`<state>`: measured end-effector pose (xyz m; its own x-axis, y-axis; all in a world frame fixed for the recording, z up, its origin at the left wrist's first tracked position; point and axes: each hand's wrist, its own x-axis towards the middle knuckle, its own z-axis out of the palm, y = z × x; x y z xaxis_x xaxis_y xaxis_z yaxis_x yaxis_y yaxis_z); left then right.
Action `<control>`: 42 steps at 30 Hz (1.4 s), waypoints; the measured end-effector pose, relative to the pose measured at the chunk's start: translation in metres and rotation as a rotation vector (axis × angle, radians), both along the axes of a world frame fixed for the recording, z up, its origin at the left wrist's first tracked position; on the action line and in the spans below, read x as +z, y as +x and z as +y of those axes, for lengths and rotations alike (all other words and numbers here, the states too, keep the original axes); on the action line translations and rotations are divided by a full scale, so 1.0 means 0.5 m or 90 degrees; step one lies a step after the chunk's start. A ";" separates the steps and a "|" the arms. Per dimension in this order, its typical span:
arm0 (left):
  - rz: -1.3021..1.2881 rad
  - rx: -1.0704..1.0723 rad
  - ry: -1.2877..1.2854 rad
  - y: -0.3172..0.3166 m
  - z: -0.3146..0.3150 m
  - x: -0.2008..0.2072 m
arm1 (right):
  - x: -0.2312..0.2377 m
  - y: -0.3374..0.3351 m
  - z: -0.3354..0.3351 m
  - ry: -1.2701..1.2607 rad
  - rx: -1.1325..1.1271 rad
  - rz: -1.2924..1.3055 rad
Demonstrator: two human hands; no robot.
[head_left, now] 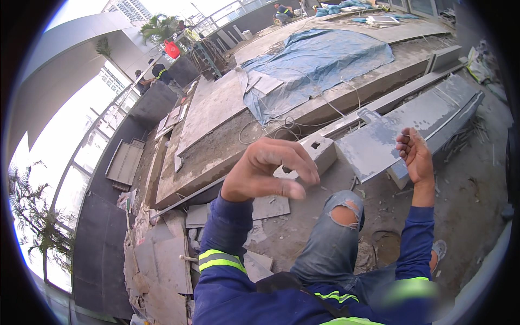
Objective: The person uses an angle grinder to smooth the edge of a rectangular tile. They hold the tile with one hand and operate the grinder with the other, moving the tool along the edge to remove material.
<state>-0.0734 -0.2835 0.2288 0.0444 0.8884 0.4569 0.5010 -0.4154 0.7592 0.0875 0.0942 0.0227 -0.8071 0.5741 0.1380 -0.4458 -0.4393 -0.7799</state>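
Note:
My left hand (269, 169) is raised in front of me, its fingers bent into a C with the thumb apart and nothing between them. Behind it lies a pale stone block (323, 155) with a small square hole, partly covered by the hand. My right hand (417, 157) is held up with the fingers curled in toward the palm, and I see nothing in it. It overlaps the near part of a long grey stone slab (374, 142) with dark wet patches. Whether the hand touches the slab, I cannot tell.
Broken tiles and slabs (162, 260) lie to my left. A raised platform (211, 135) carries a crumpled blue tarp (325, 54) and loose cable (287, 127). Low in front is a round floor recess (388, 246). Other people (157, 73) are at the far left and far back.

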 end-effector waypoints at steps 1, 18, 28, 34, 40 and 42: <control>-0.049 -0.155 0.068 0.065 0.018 -0.006 | 0.000 0.000 -0.002 0.003 0.000 -0.003; -0.118 -0.397 0.423 0.280 0.088 -0.064 | 0.021 0.035 -0.017 0.073 -0.047 -0.026; -0.081 0.492 0.130 -0.160 -0.006 0.123 | 0.031 0.038 -0.028 0.096 -0.032 -0.012; -0.013 0.803 -0.102 -0.523 -0.123 0.270 | 0.037 0.044 -0.028 0.110 -0.042 -0.015; -0.054 0.815 -0.088 -0.511 -0.100 0.260 | 0.033 0.044 -0.028 0.105 -0.050 -0.056; -0.063 0.823 -0.079 -0.508 -0.087 0.260 | 0.030 0.046 -0.026 0.110 -0.034 -0.039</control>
<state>-0.3273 -0.3272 0.3586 -0.8984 0.2990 0.3216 0.4237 0.3974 0.8140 0.1105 0.0812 0.0376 -0.7859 0.5885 0.1900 -0.4141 -0.2727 -0.8684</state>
